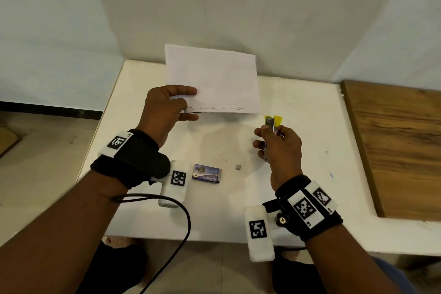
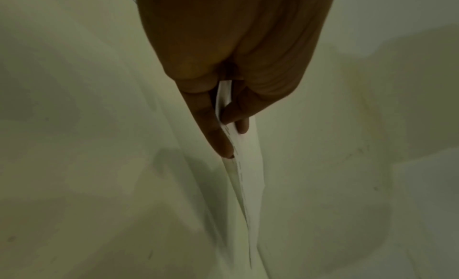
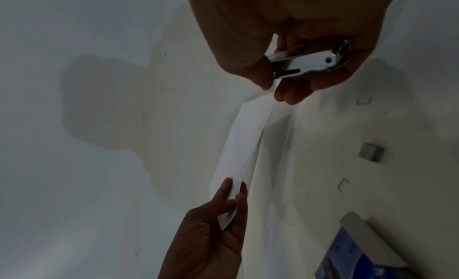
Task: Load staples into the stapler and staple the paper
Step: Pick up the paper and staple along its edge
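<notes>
Left hand (image 1: 167,110) is pinching the paper (image 1: 214,79) by one corner, right hand (image 1: 278,148) is gripping the stapler (image 1: 272,124). Floppy sheet's probably gonna sag and staple crooked.

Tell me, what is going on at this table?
A person is stapling paper. The left hand pinches a sheet of paper by its corner and holds it above the white table; a row of staples already runs along its near edge. The right hand grips a small stapler just off the sheet. A staple box and loose staples lie below.
</notes>
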